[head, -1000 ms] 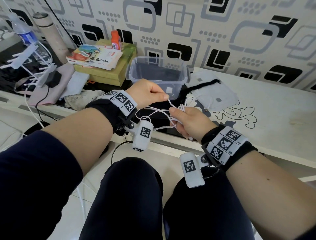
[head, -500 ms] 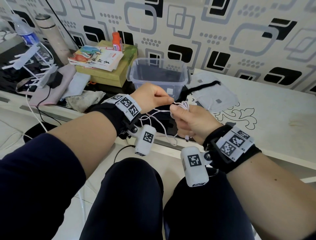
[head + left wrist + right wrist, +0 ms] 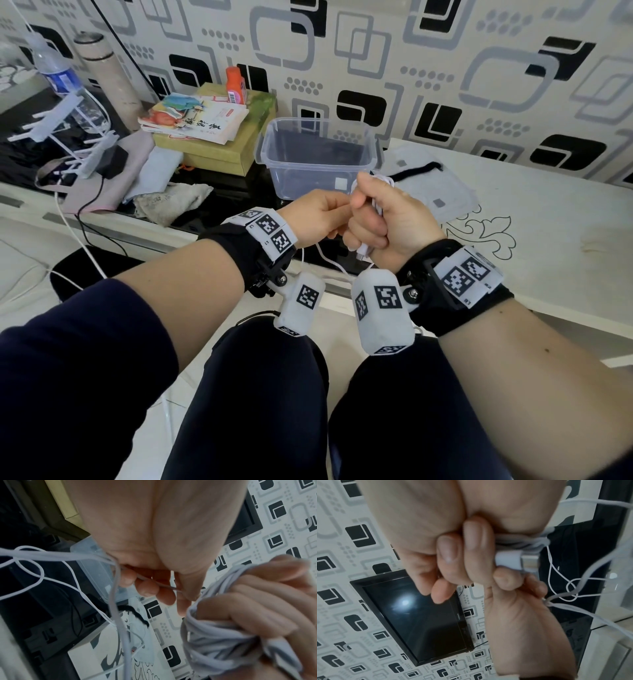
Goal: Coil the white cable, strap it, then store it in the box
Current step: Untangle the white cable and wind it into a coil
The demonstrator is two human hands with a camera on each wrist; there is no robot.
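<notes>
**Two hands close together**

The right hand (image 3: pixel 394 219) is a tight fist, knuckles up, fingers (image 3: pixel 477 555) curled round the white cable (image 3: pixel 214 639) wound on them. The left hand (image 3: pixel 318 219) sits just beside it, touching it, and pinches one strand between thumb and fingertips (image 3: pixel 147 588). Both forearms reach forward over the knees. Each wrist wears a black band.

The word "KONKA" stands in small pale letters on the lower bezel of the black screen (image 3: pixel 419 616) in the right wrist view. The book cover (image 3: pixel 202 120) carries printed characters too small to read.
</notes>
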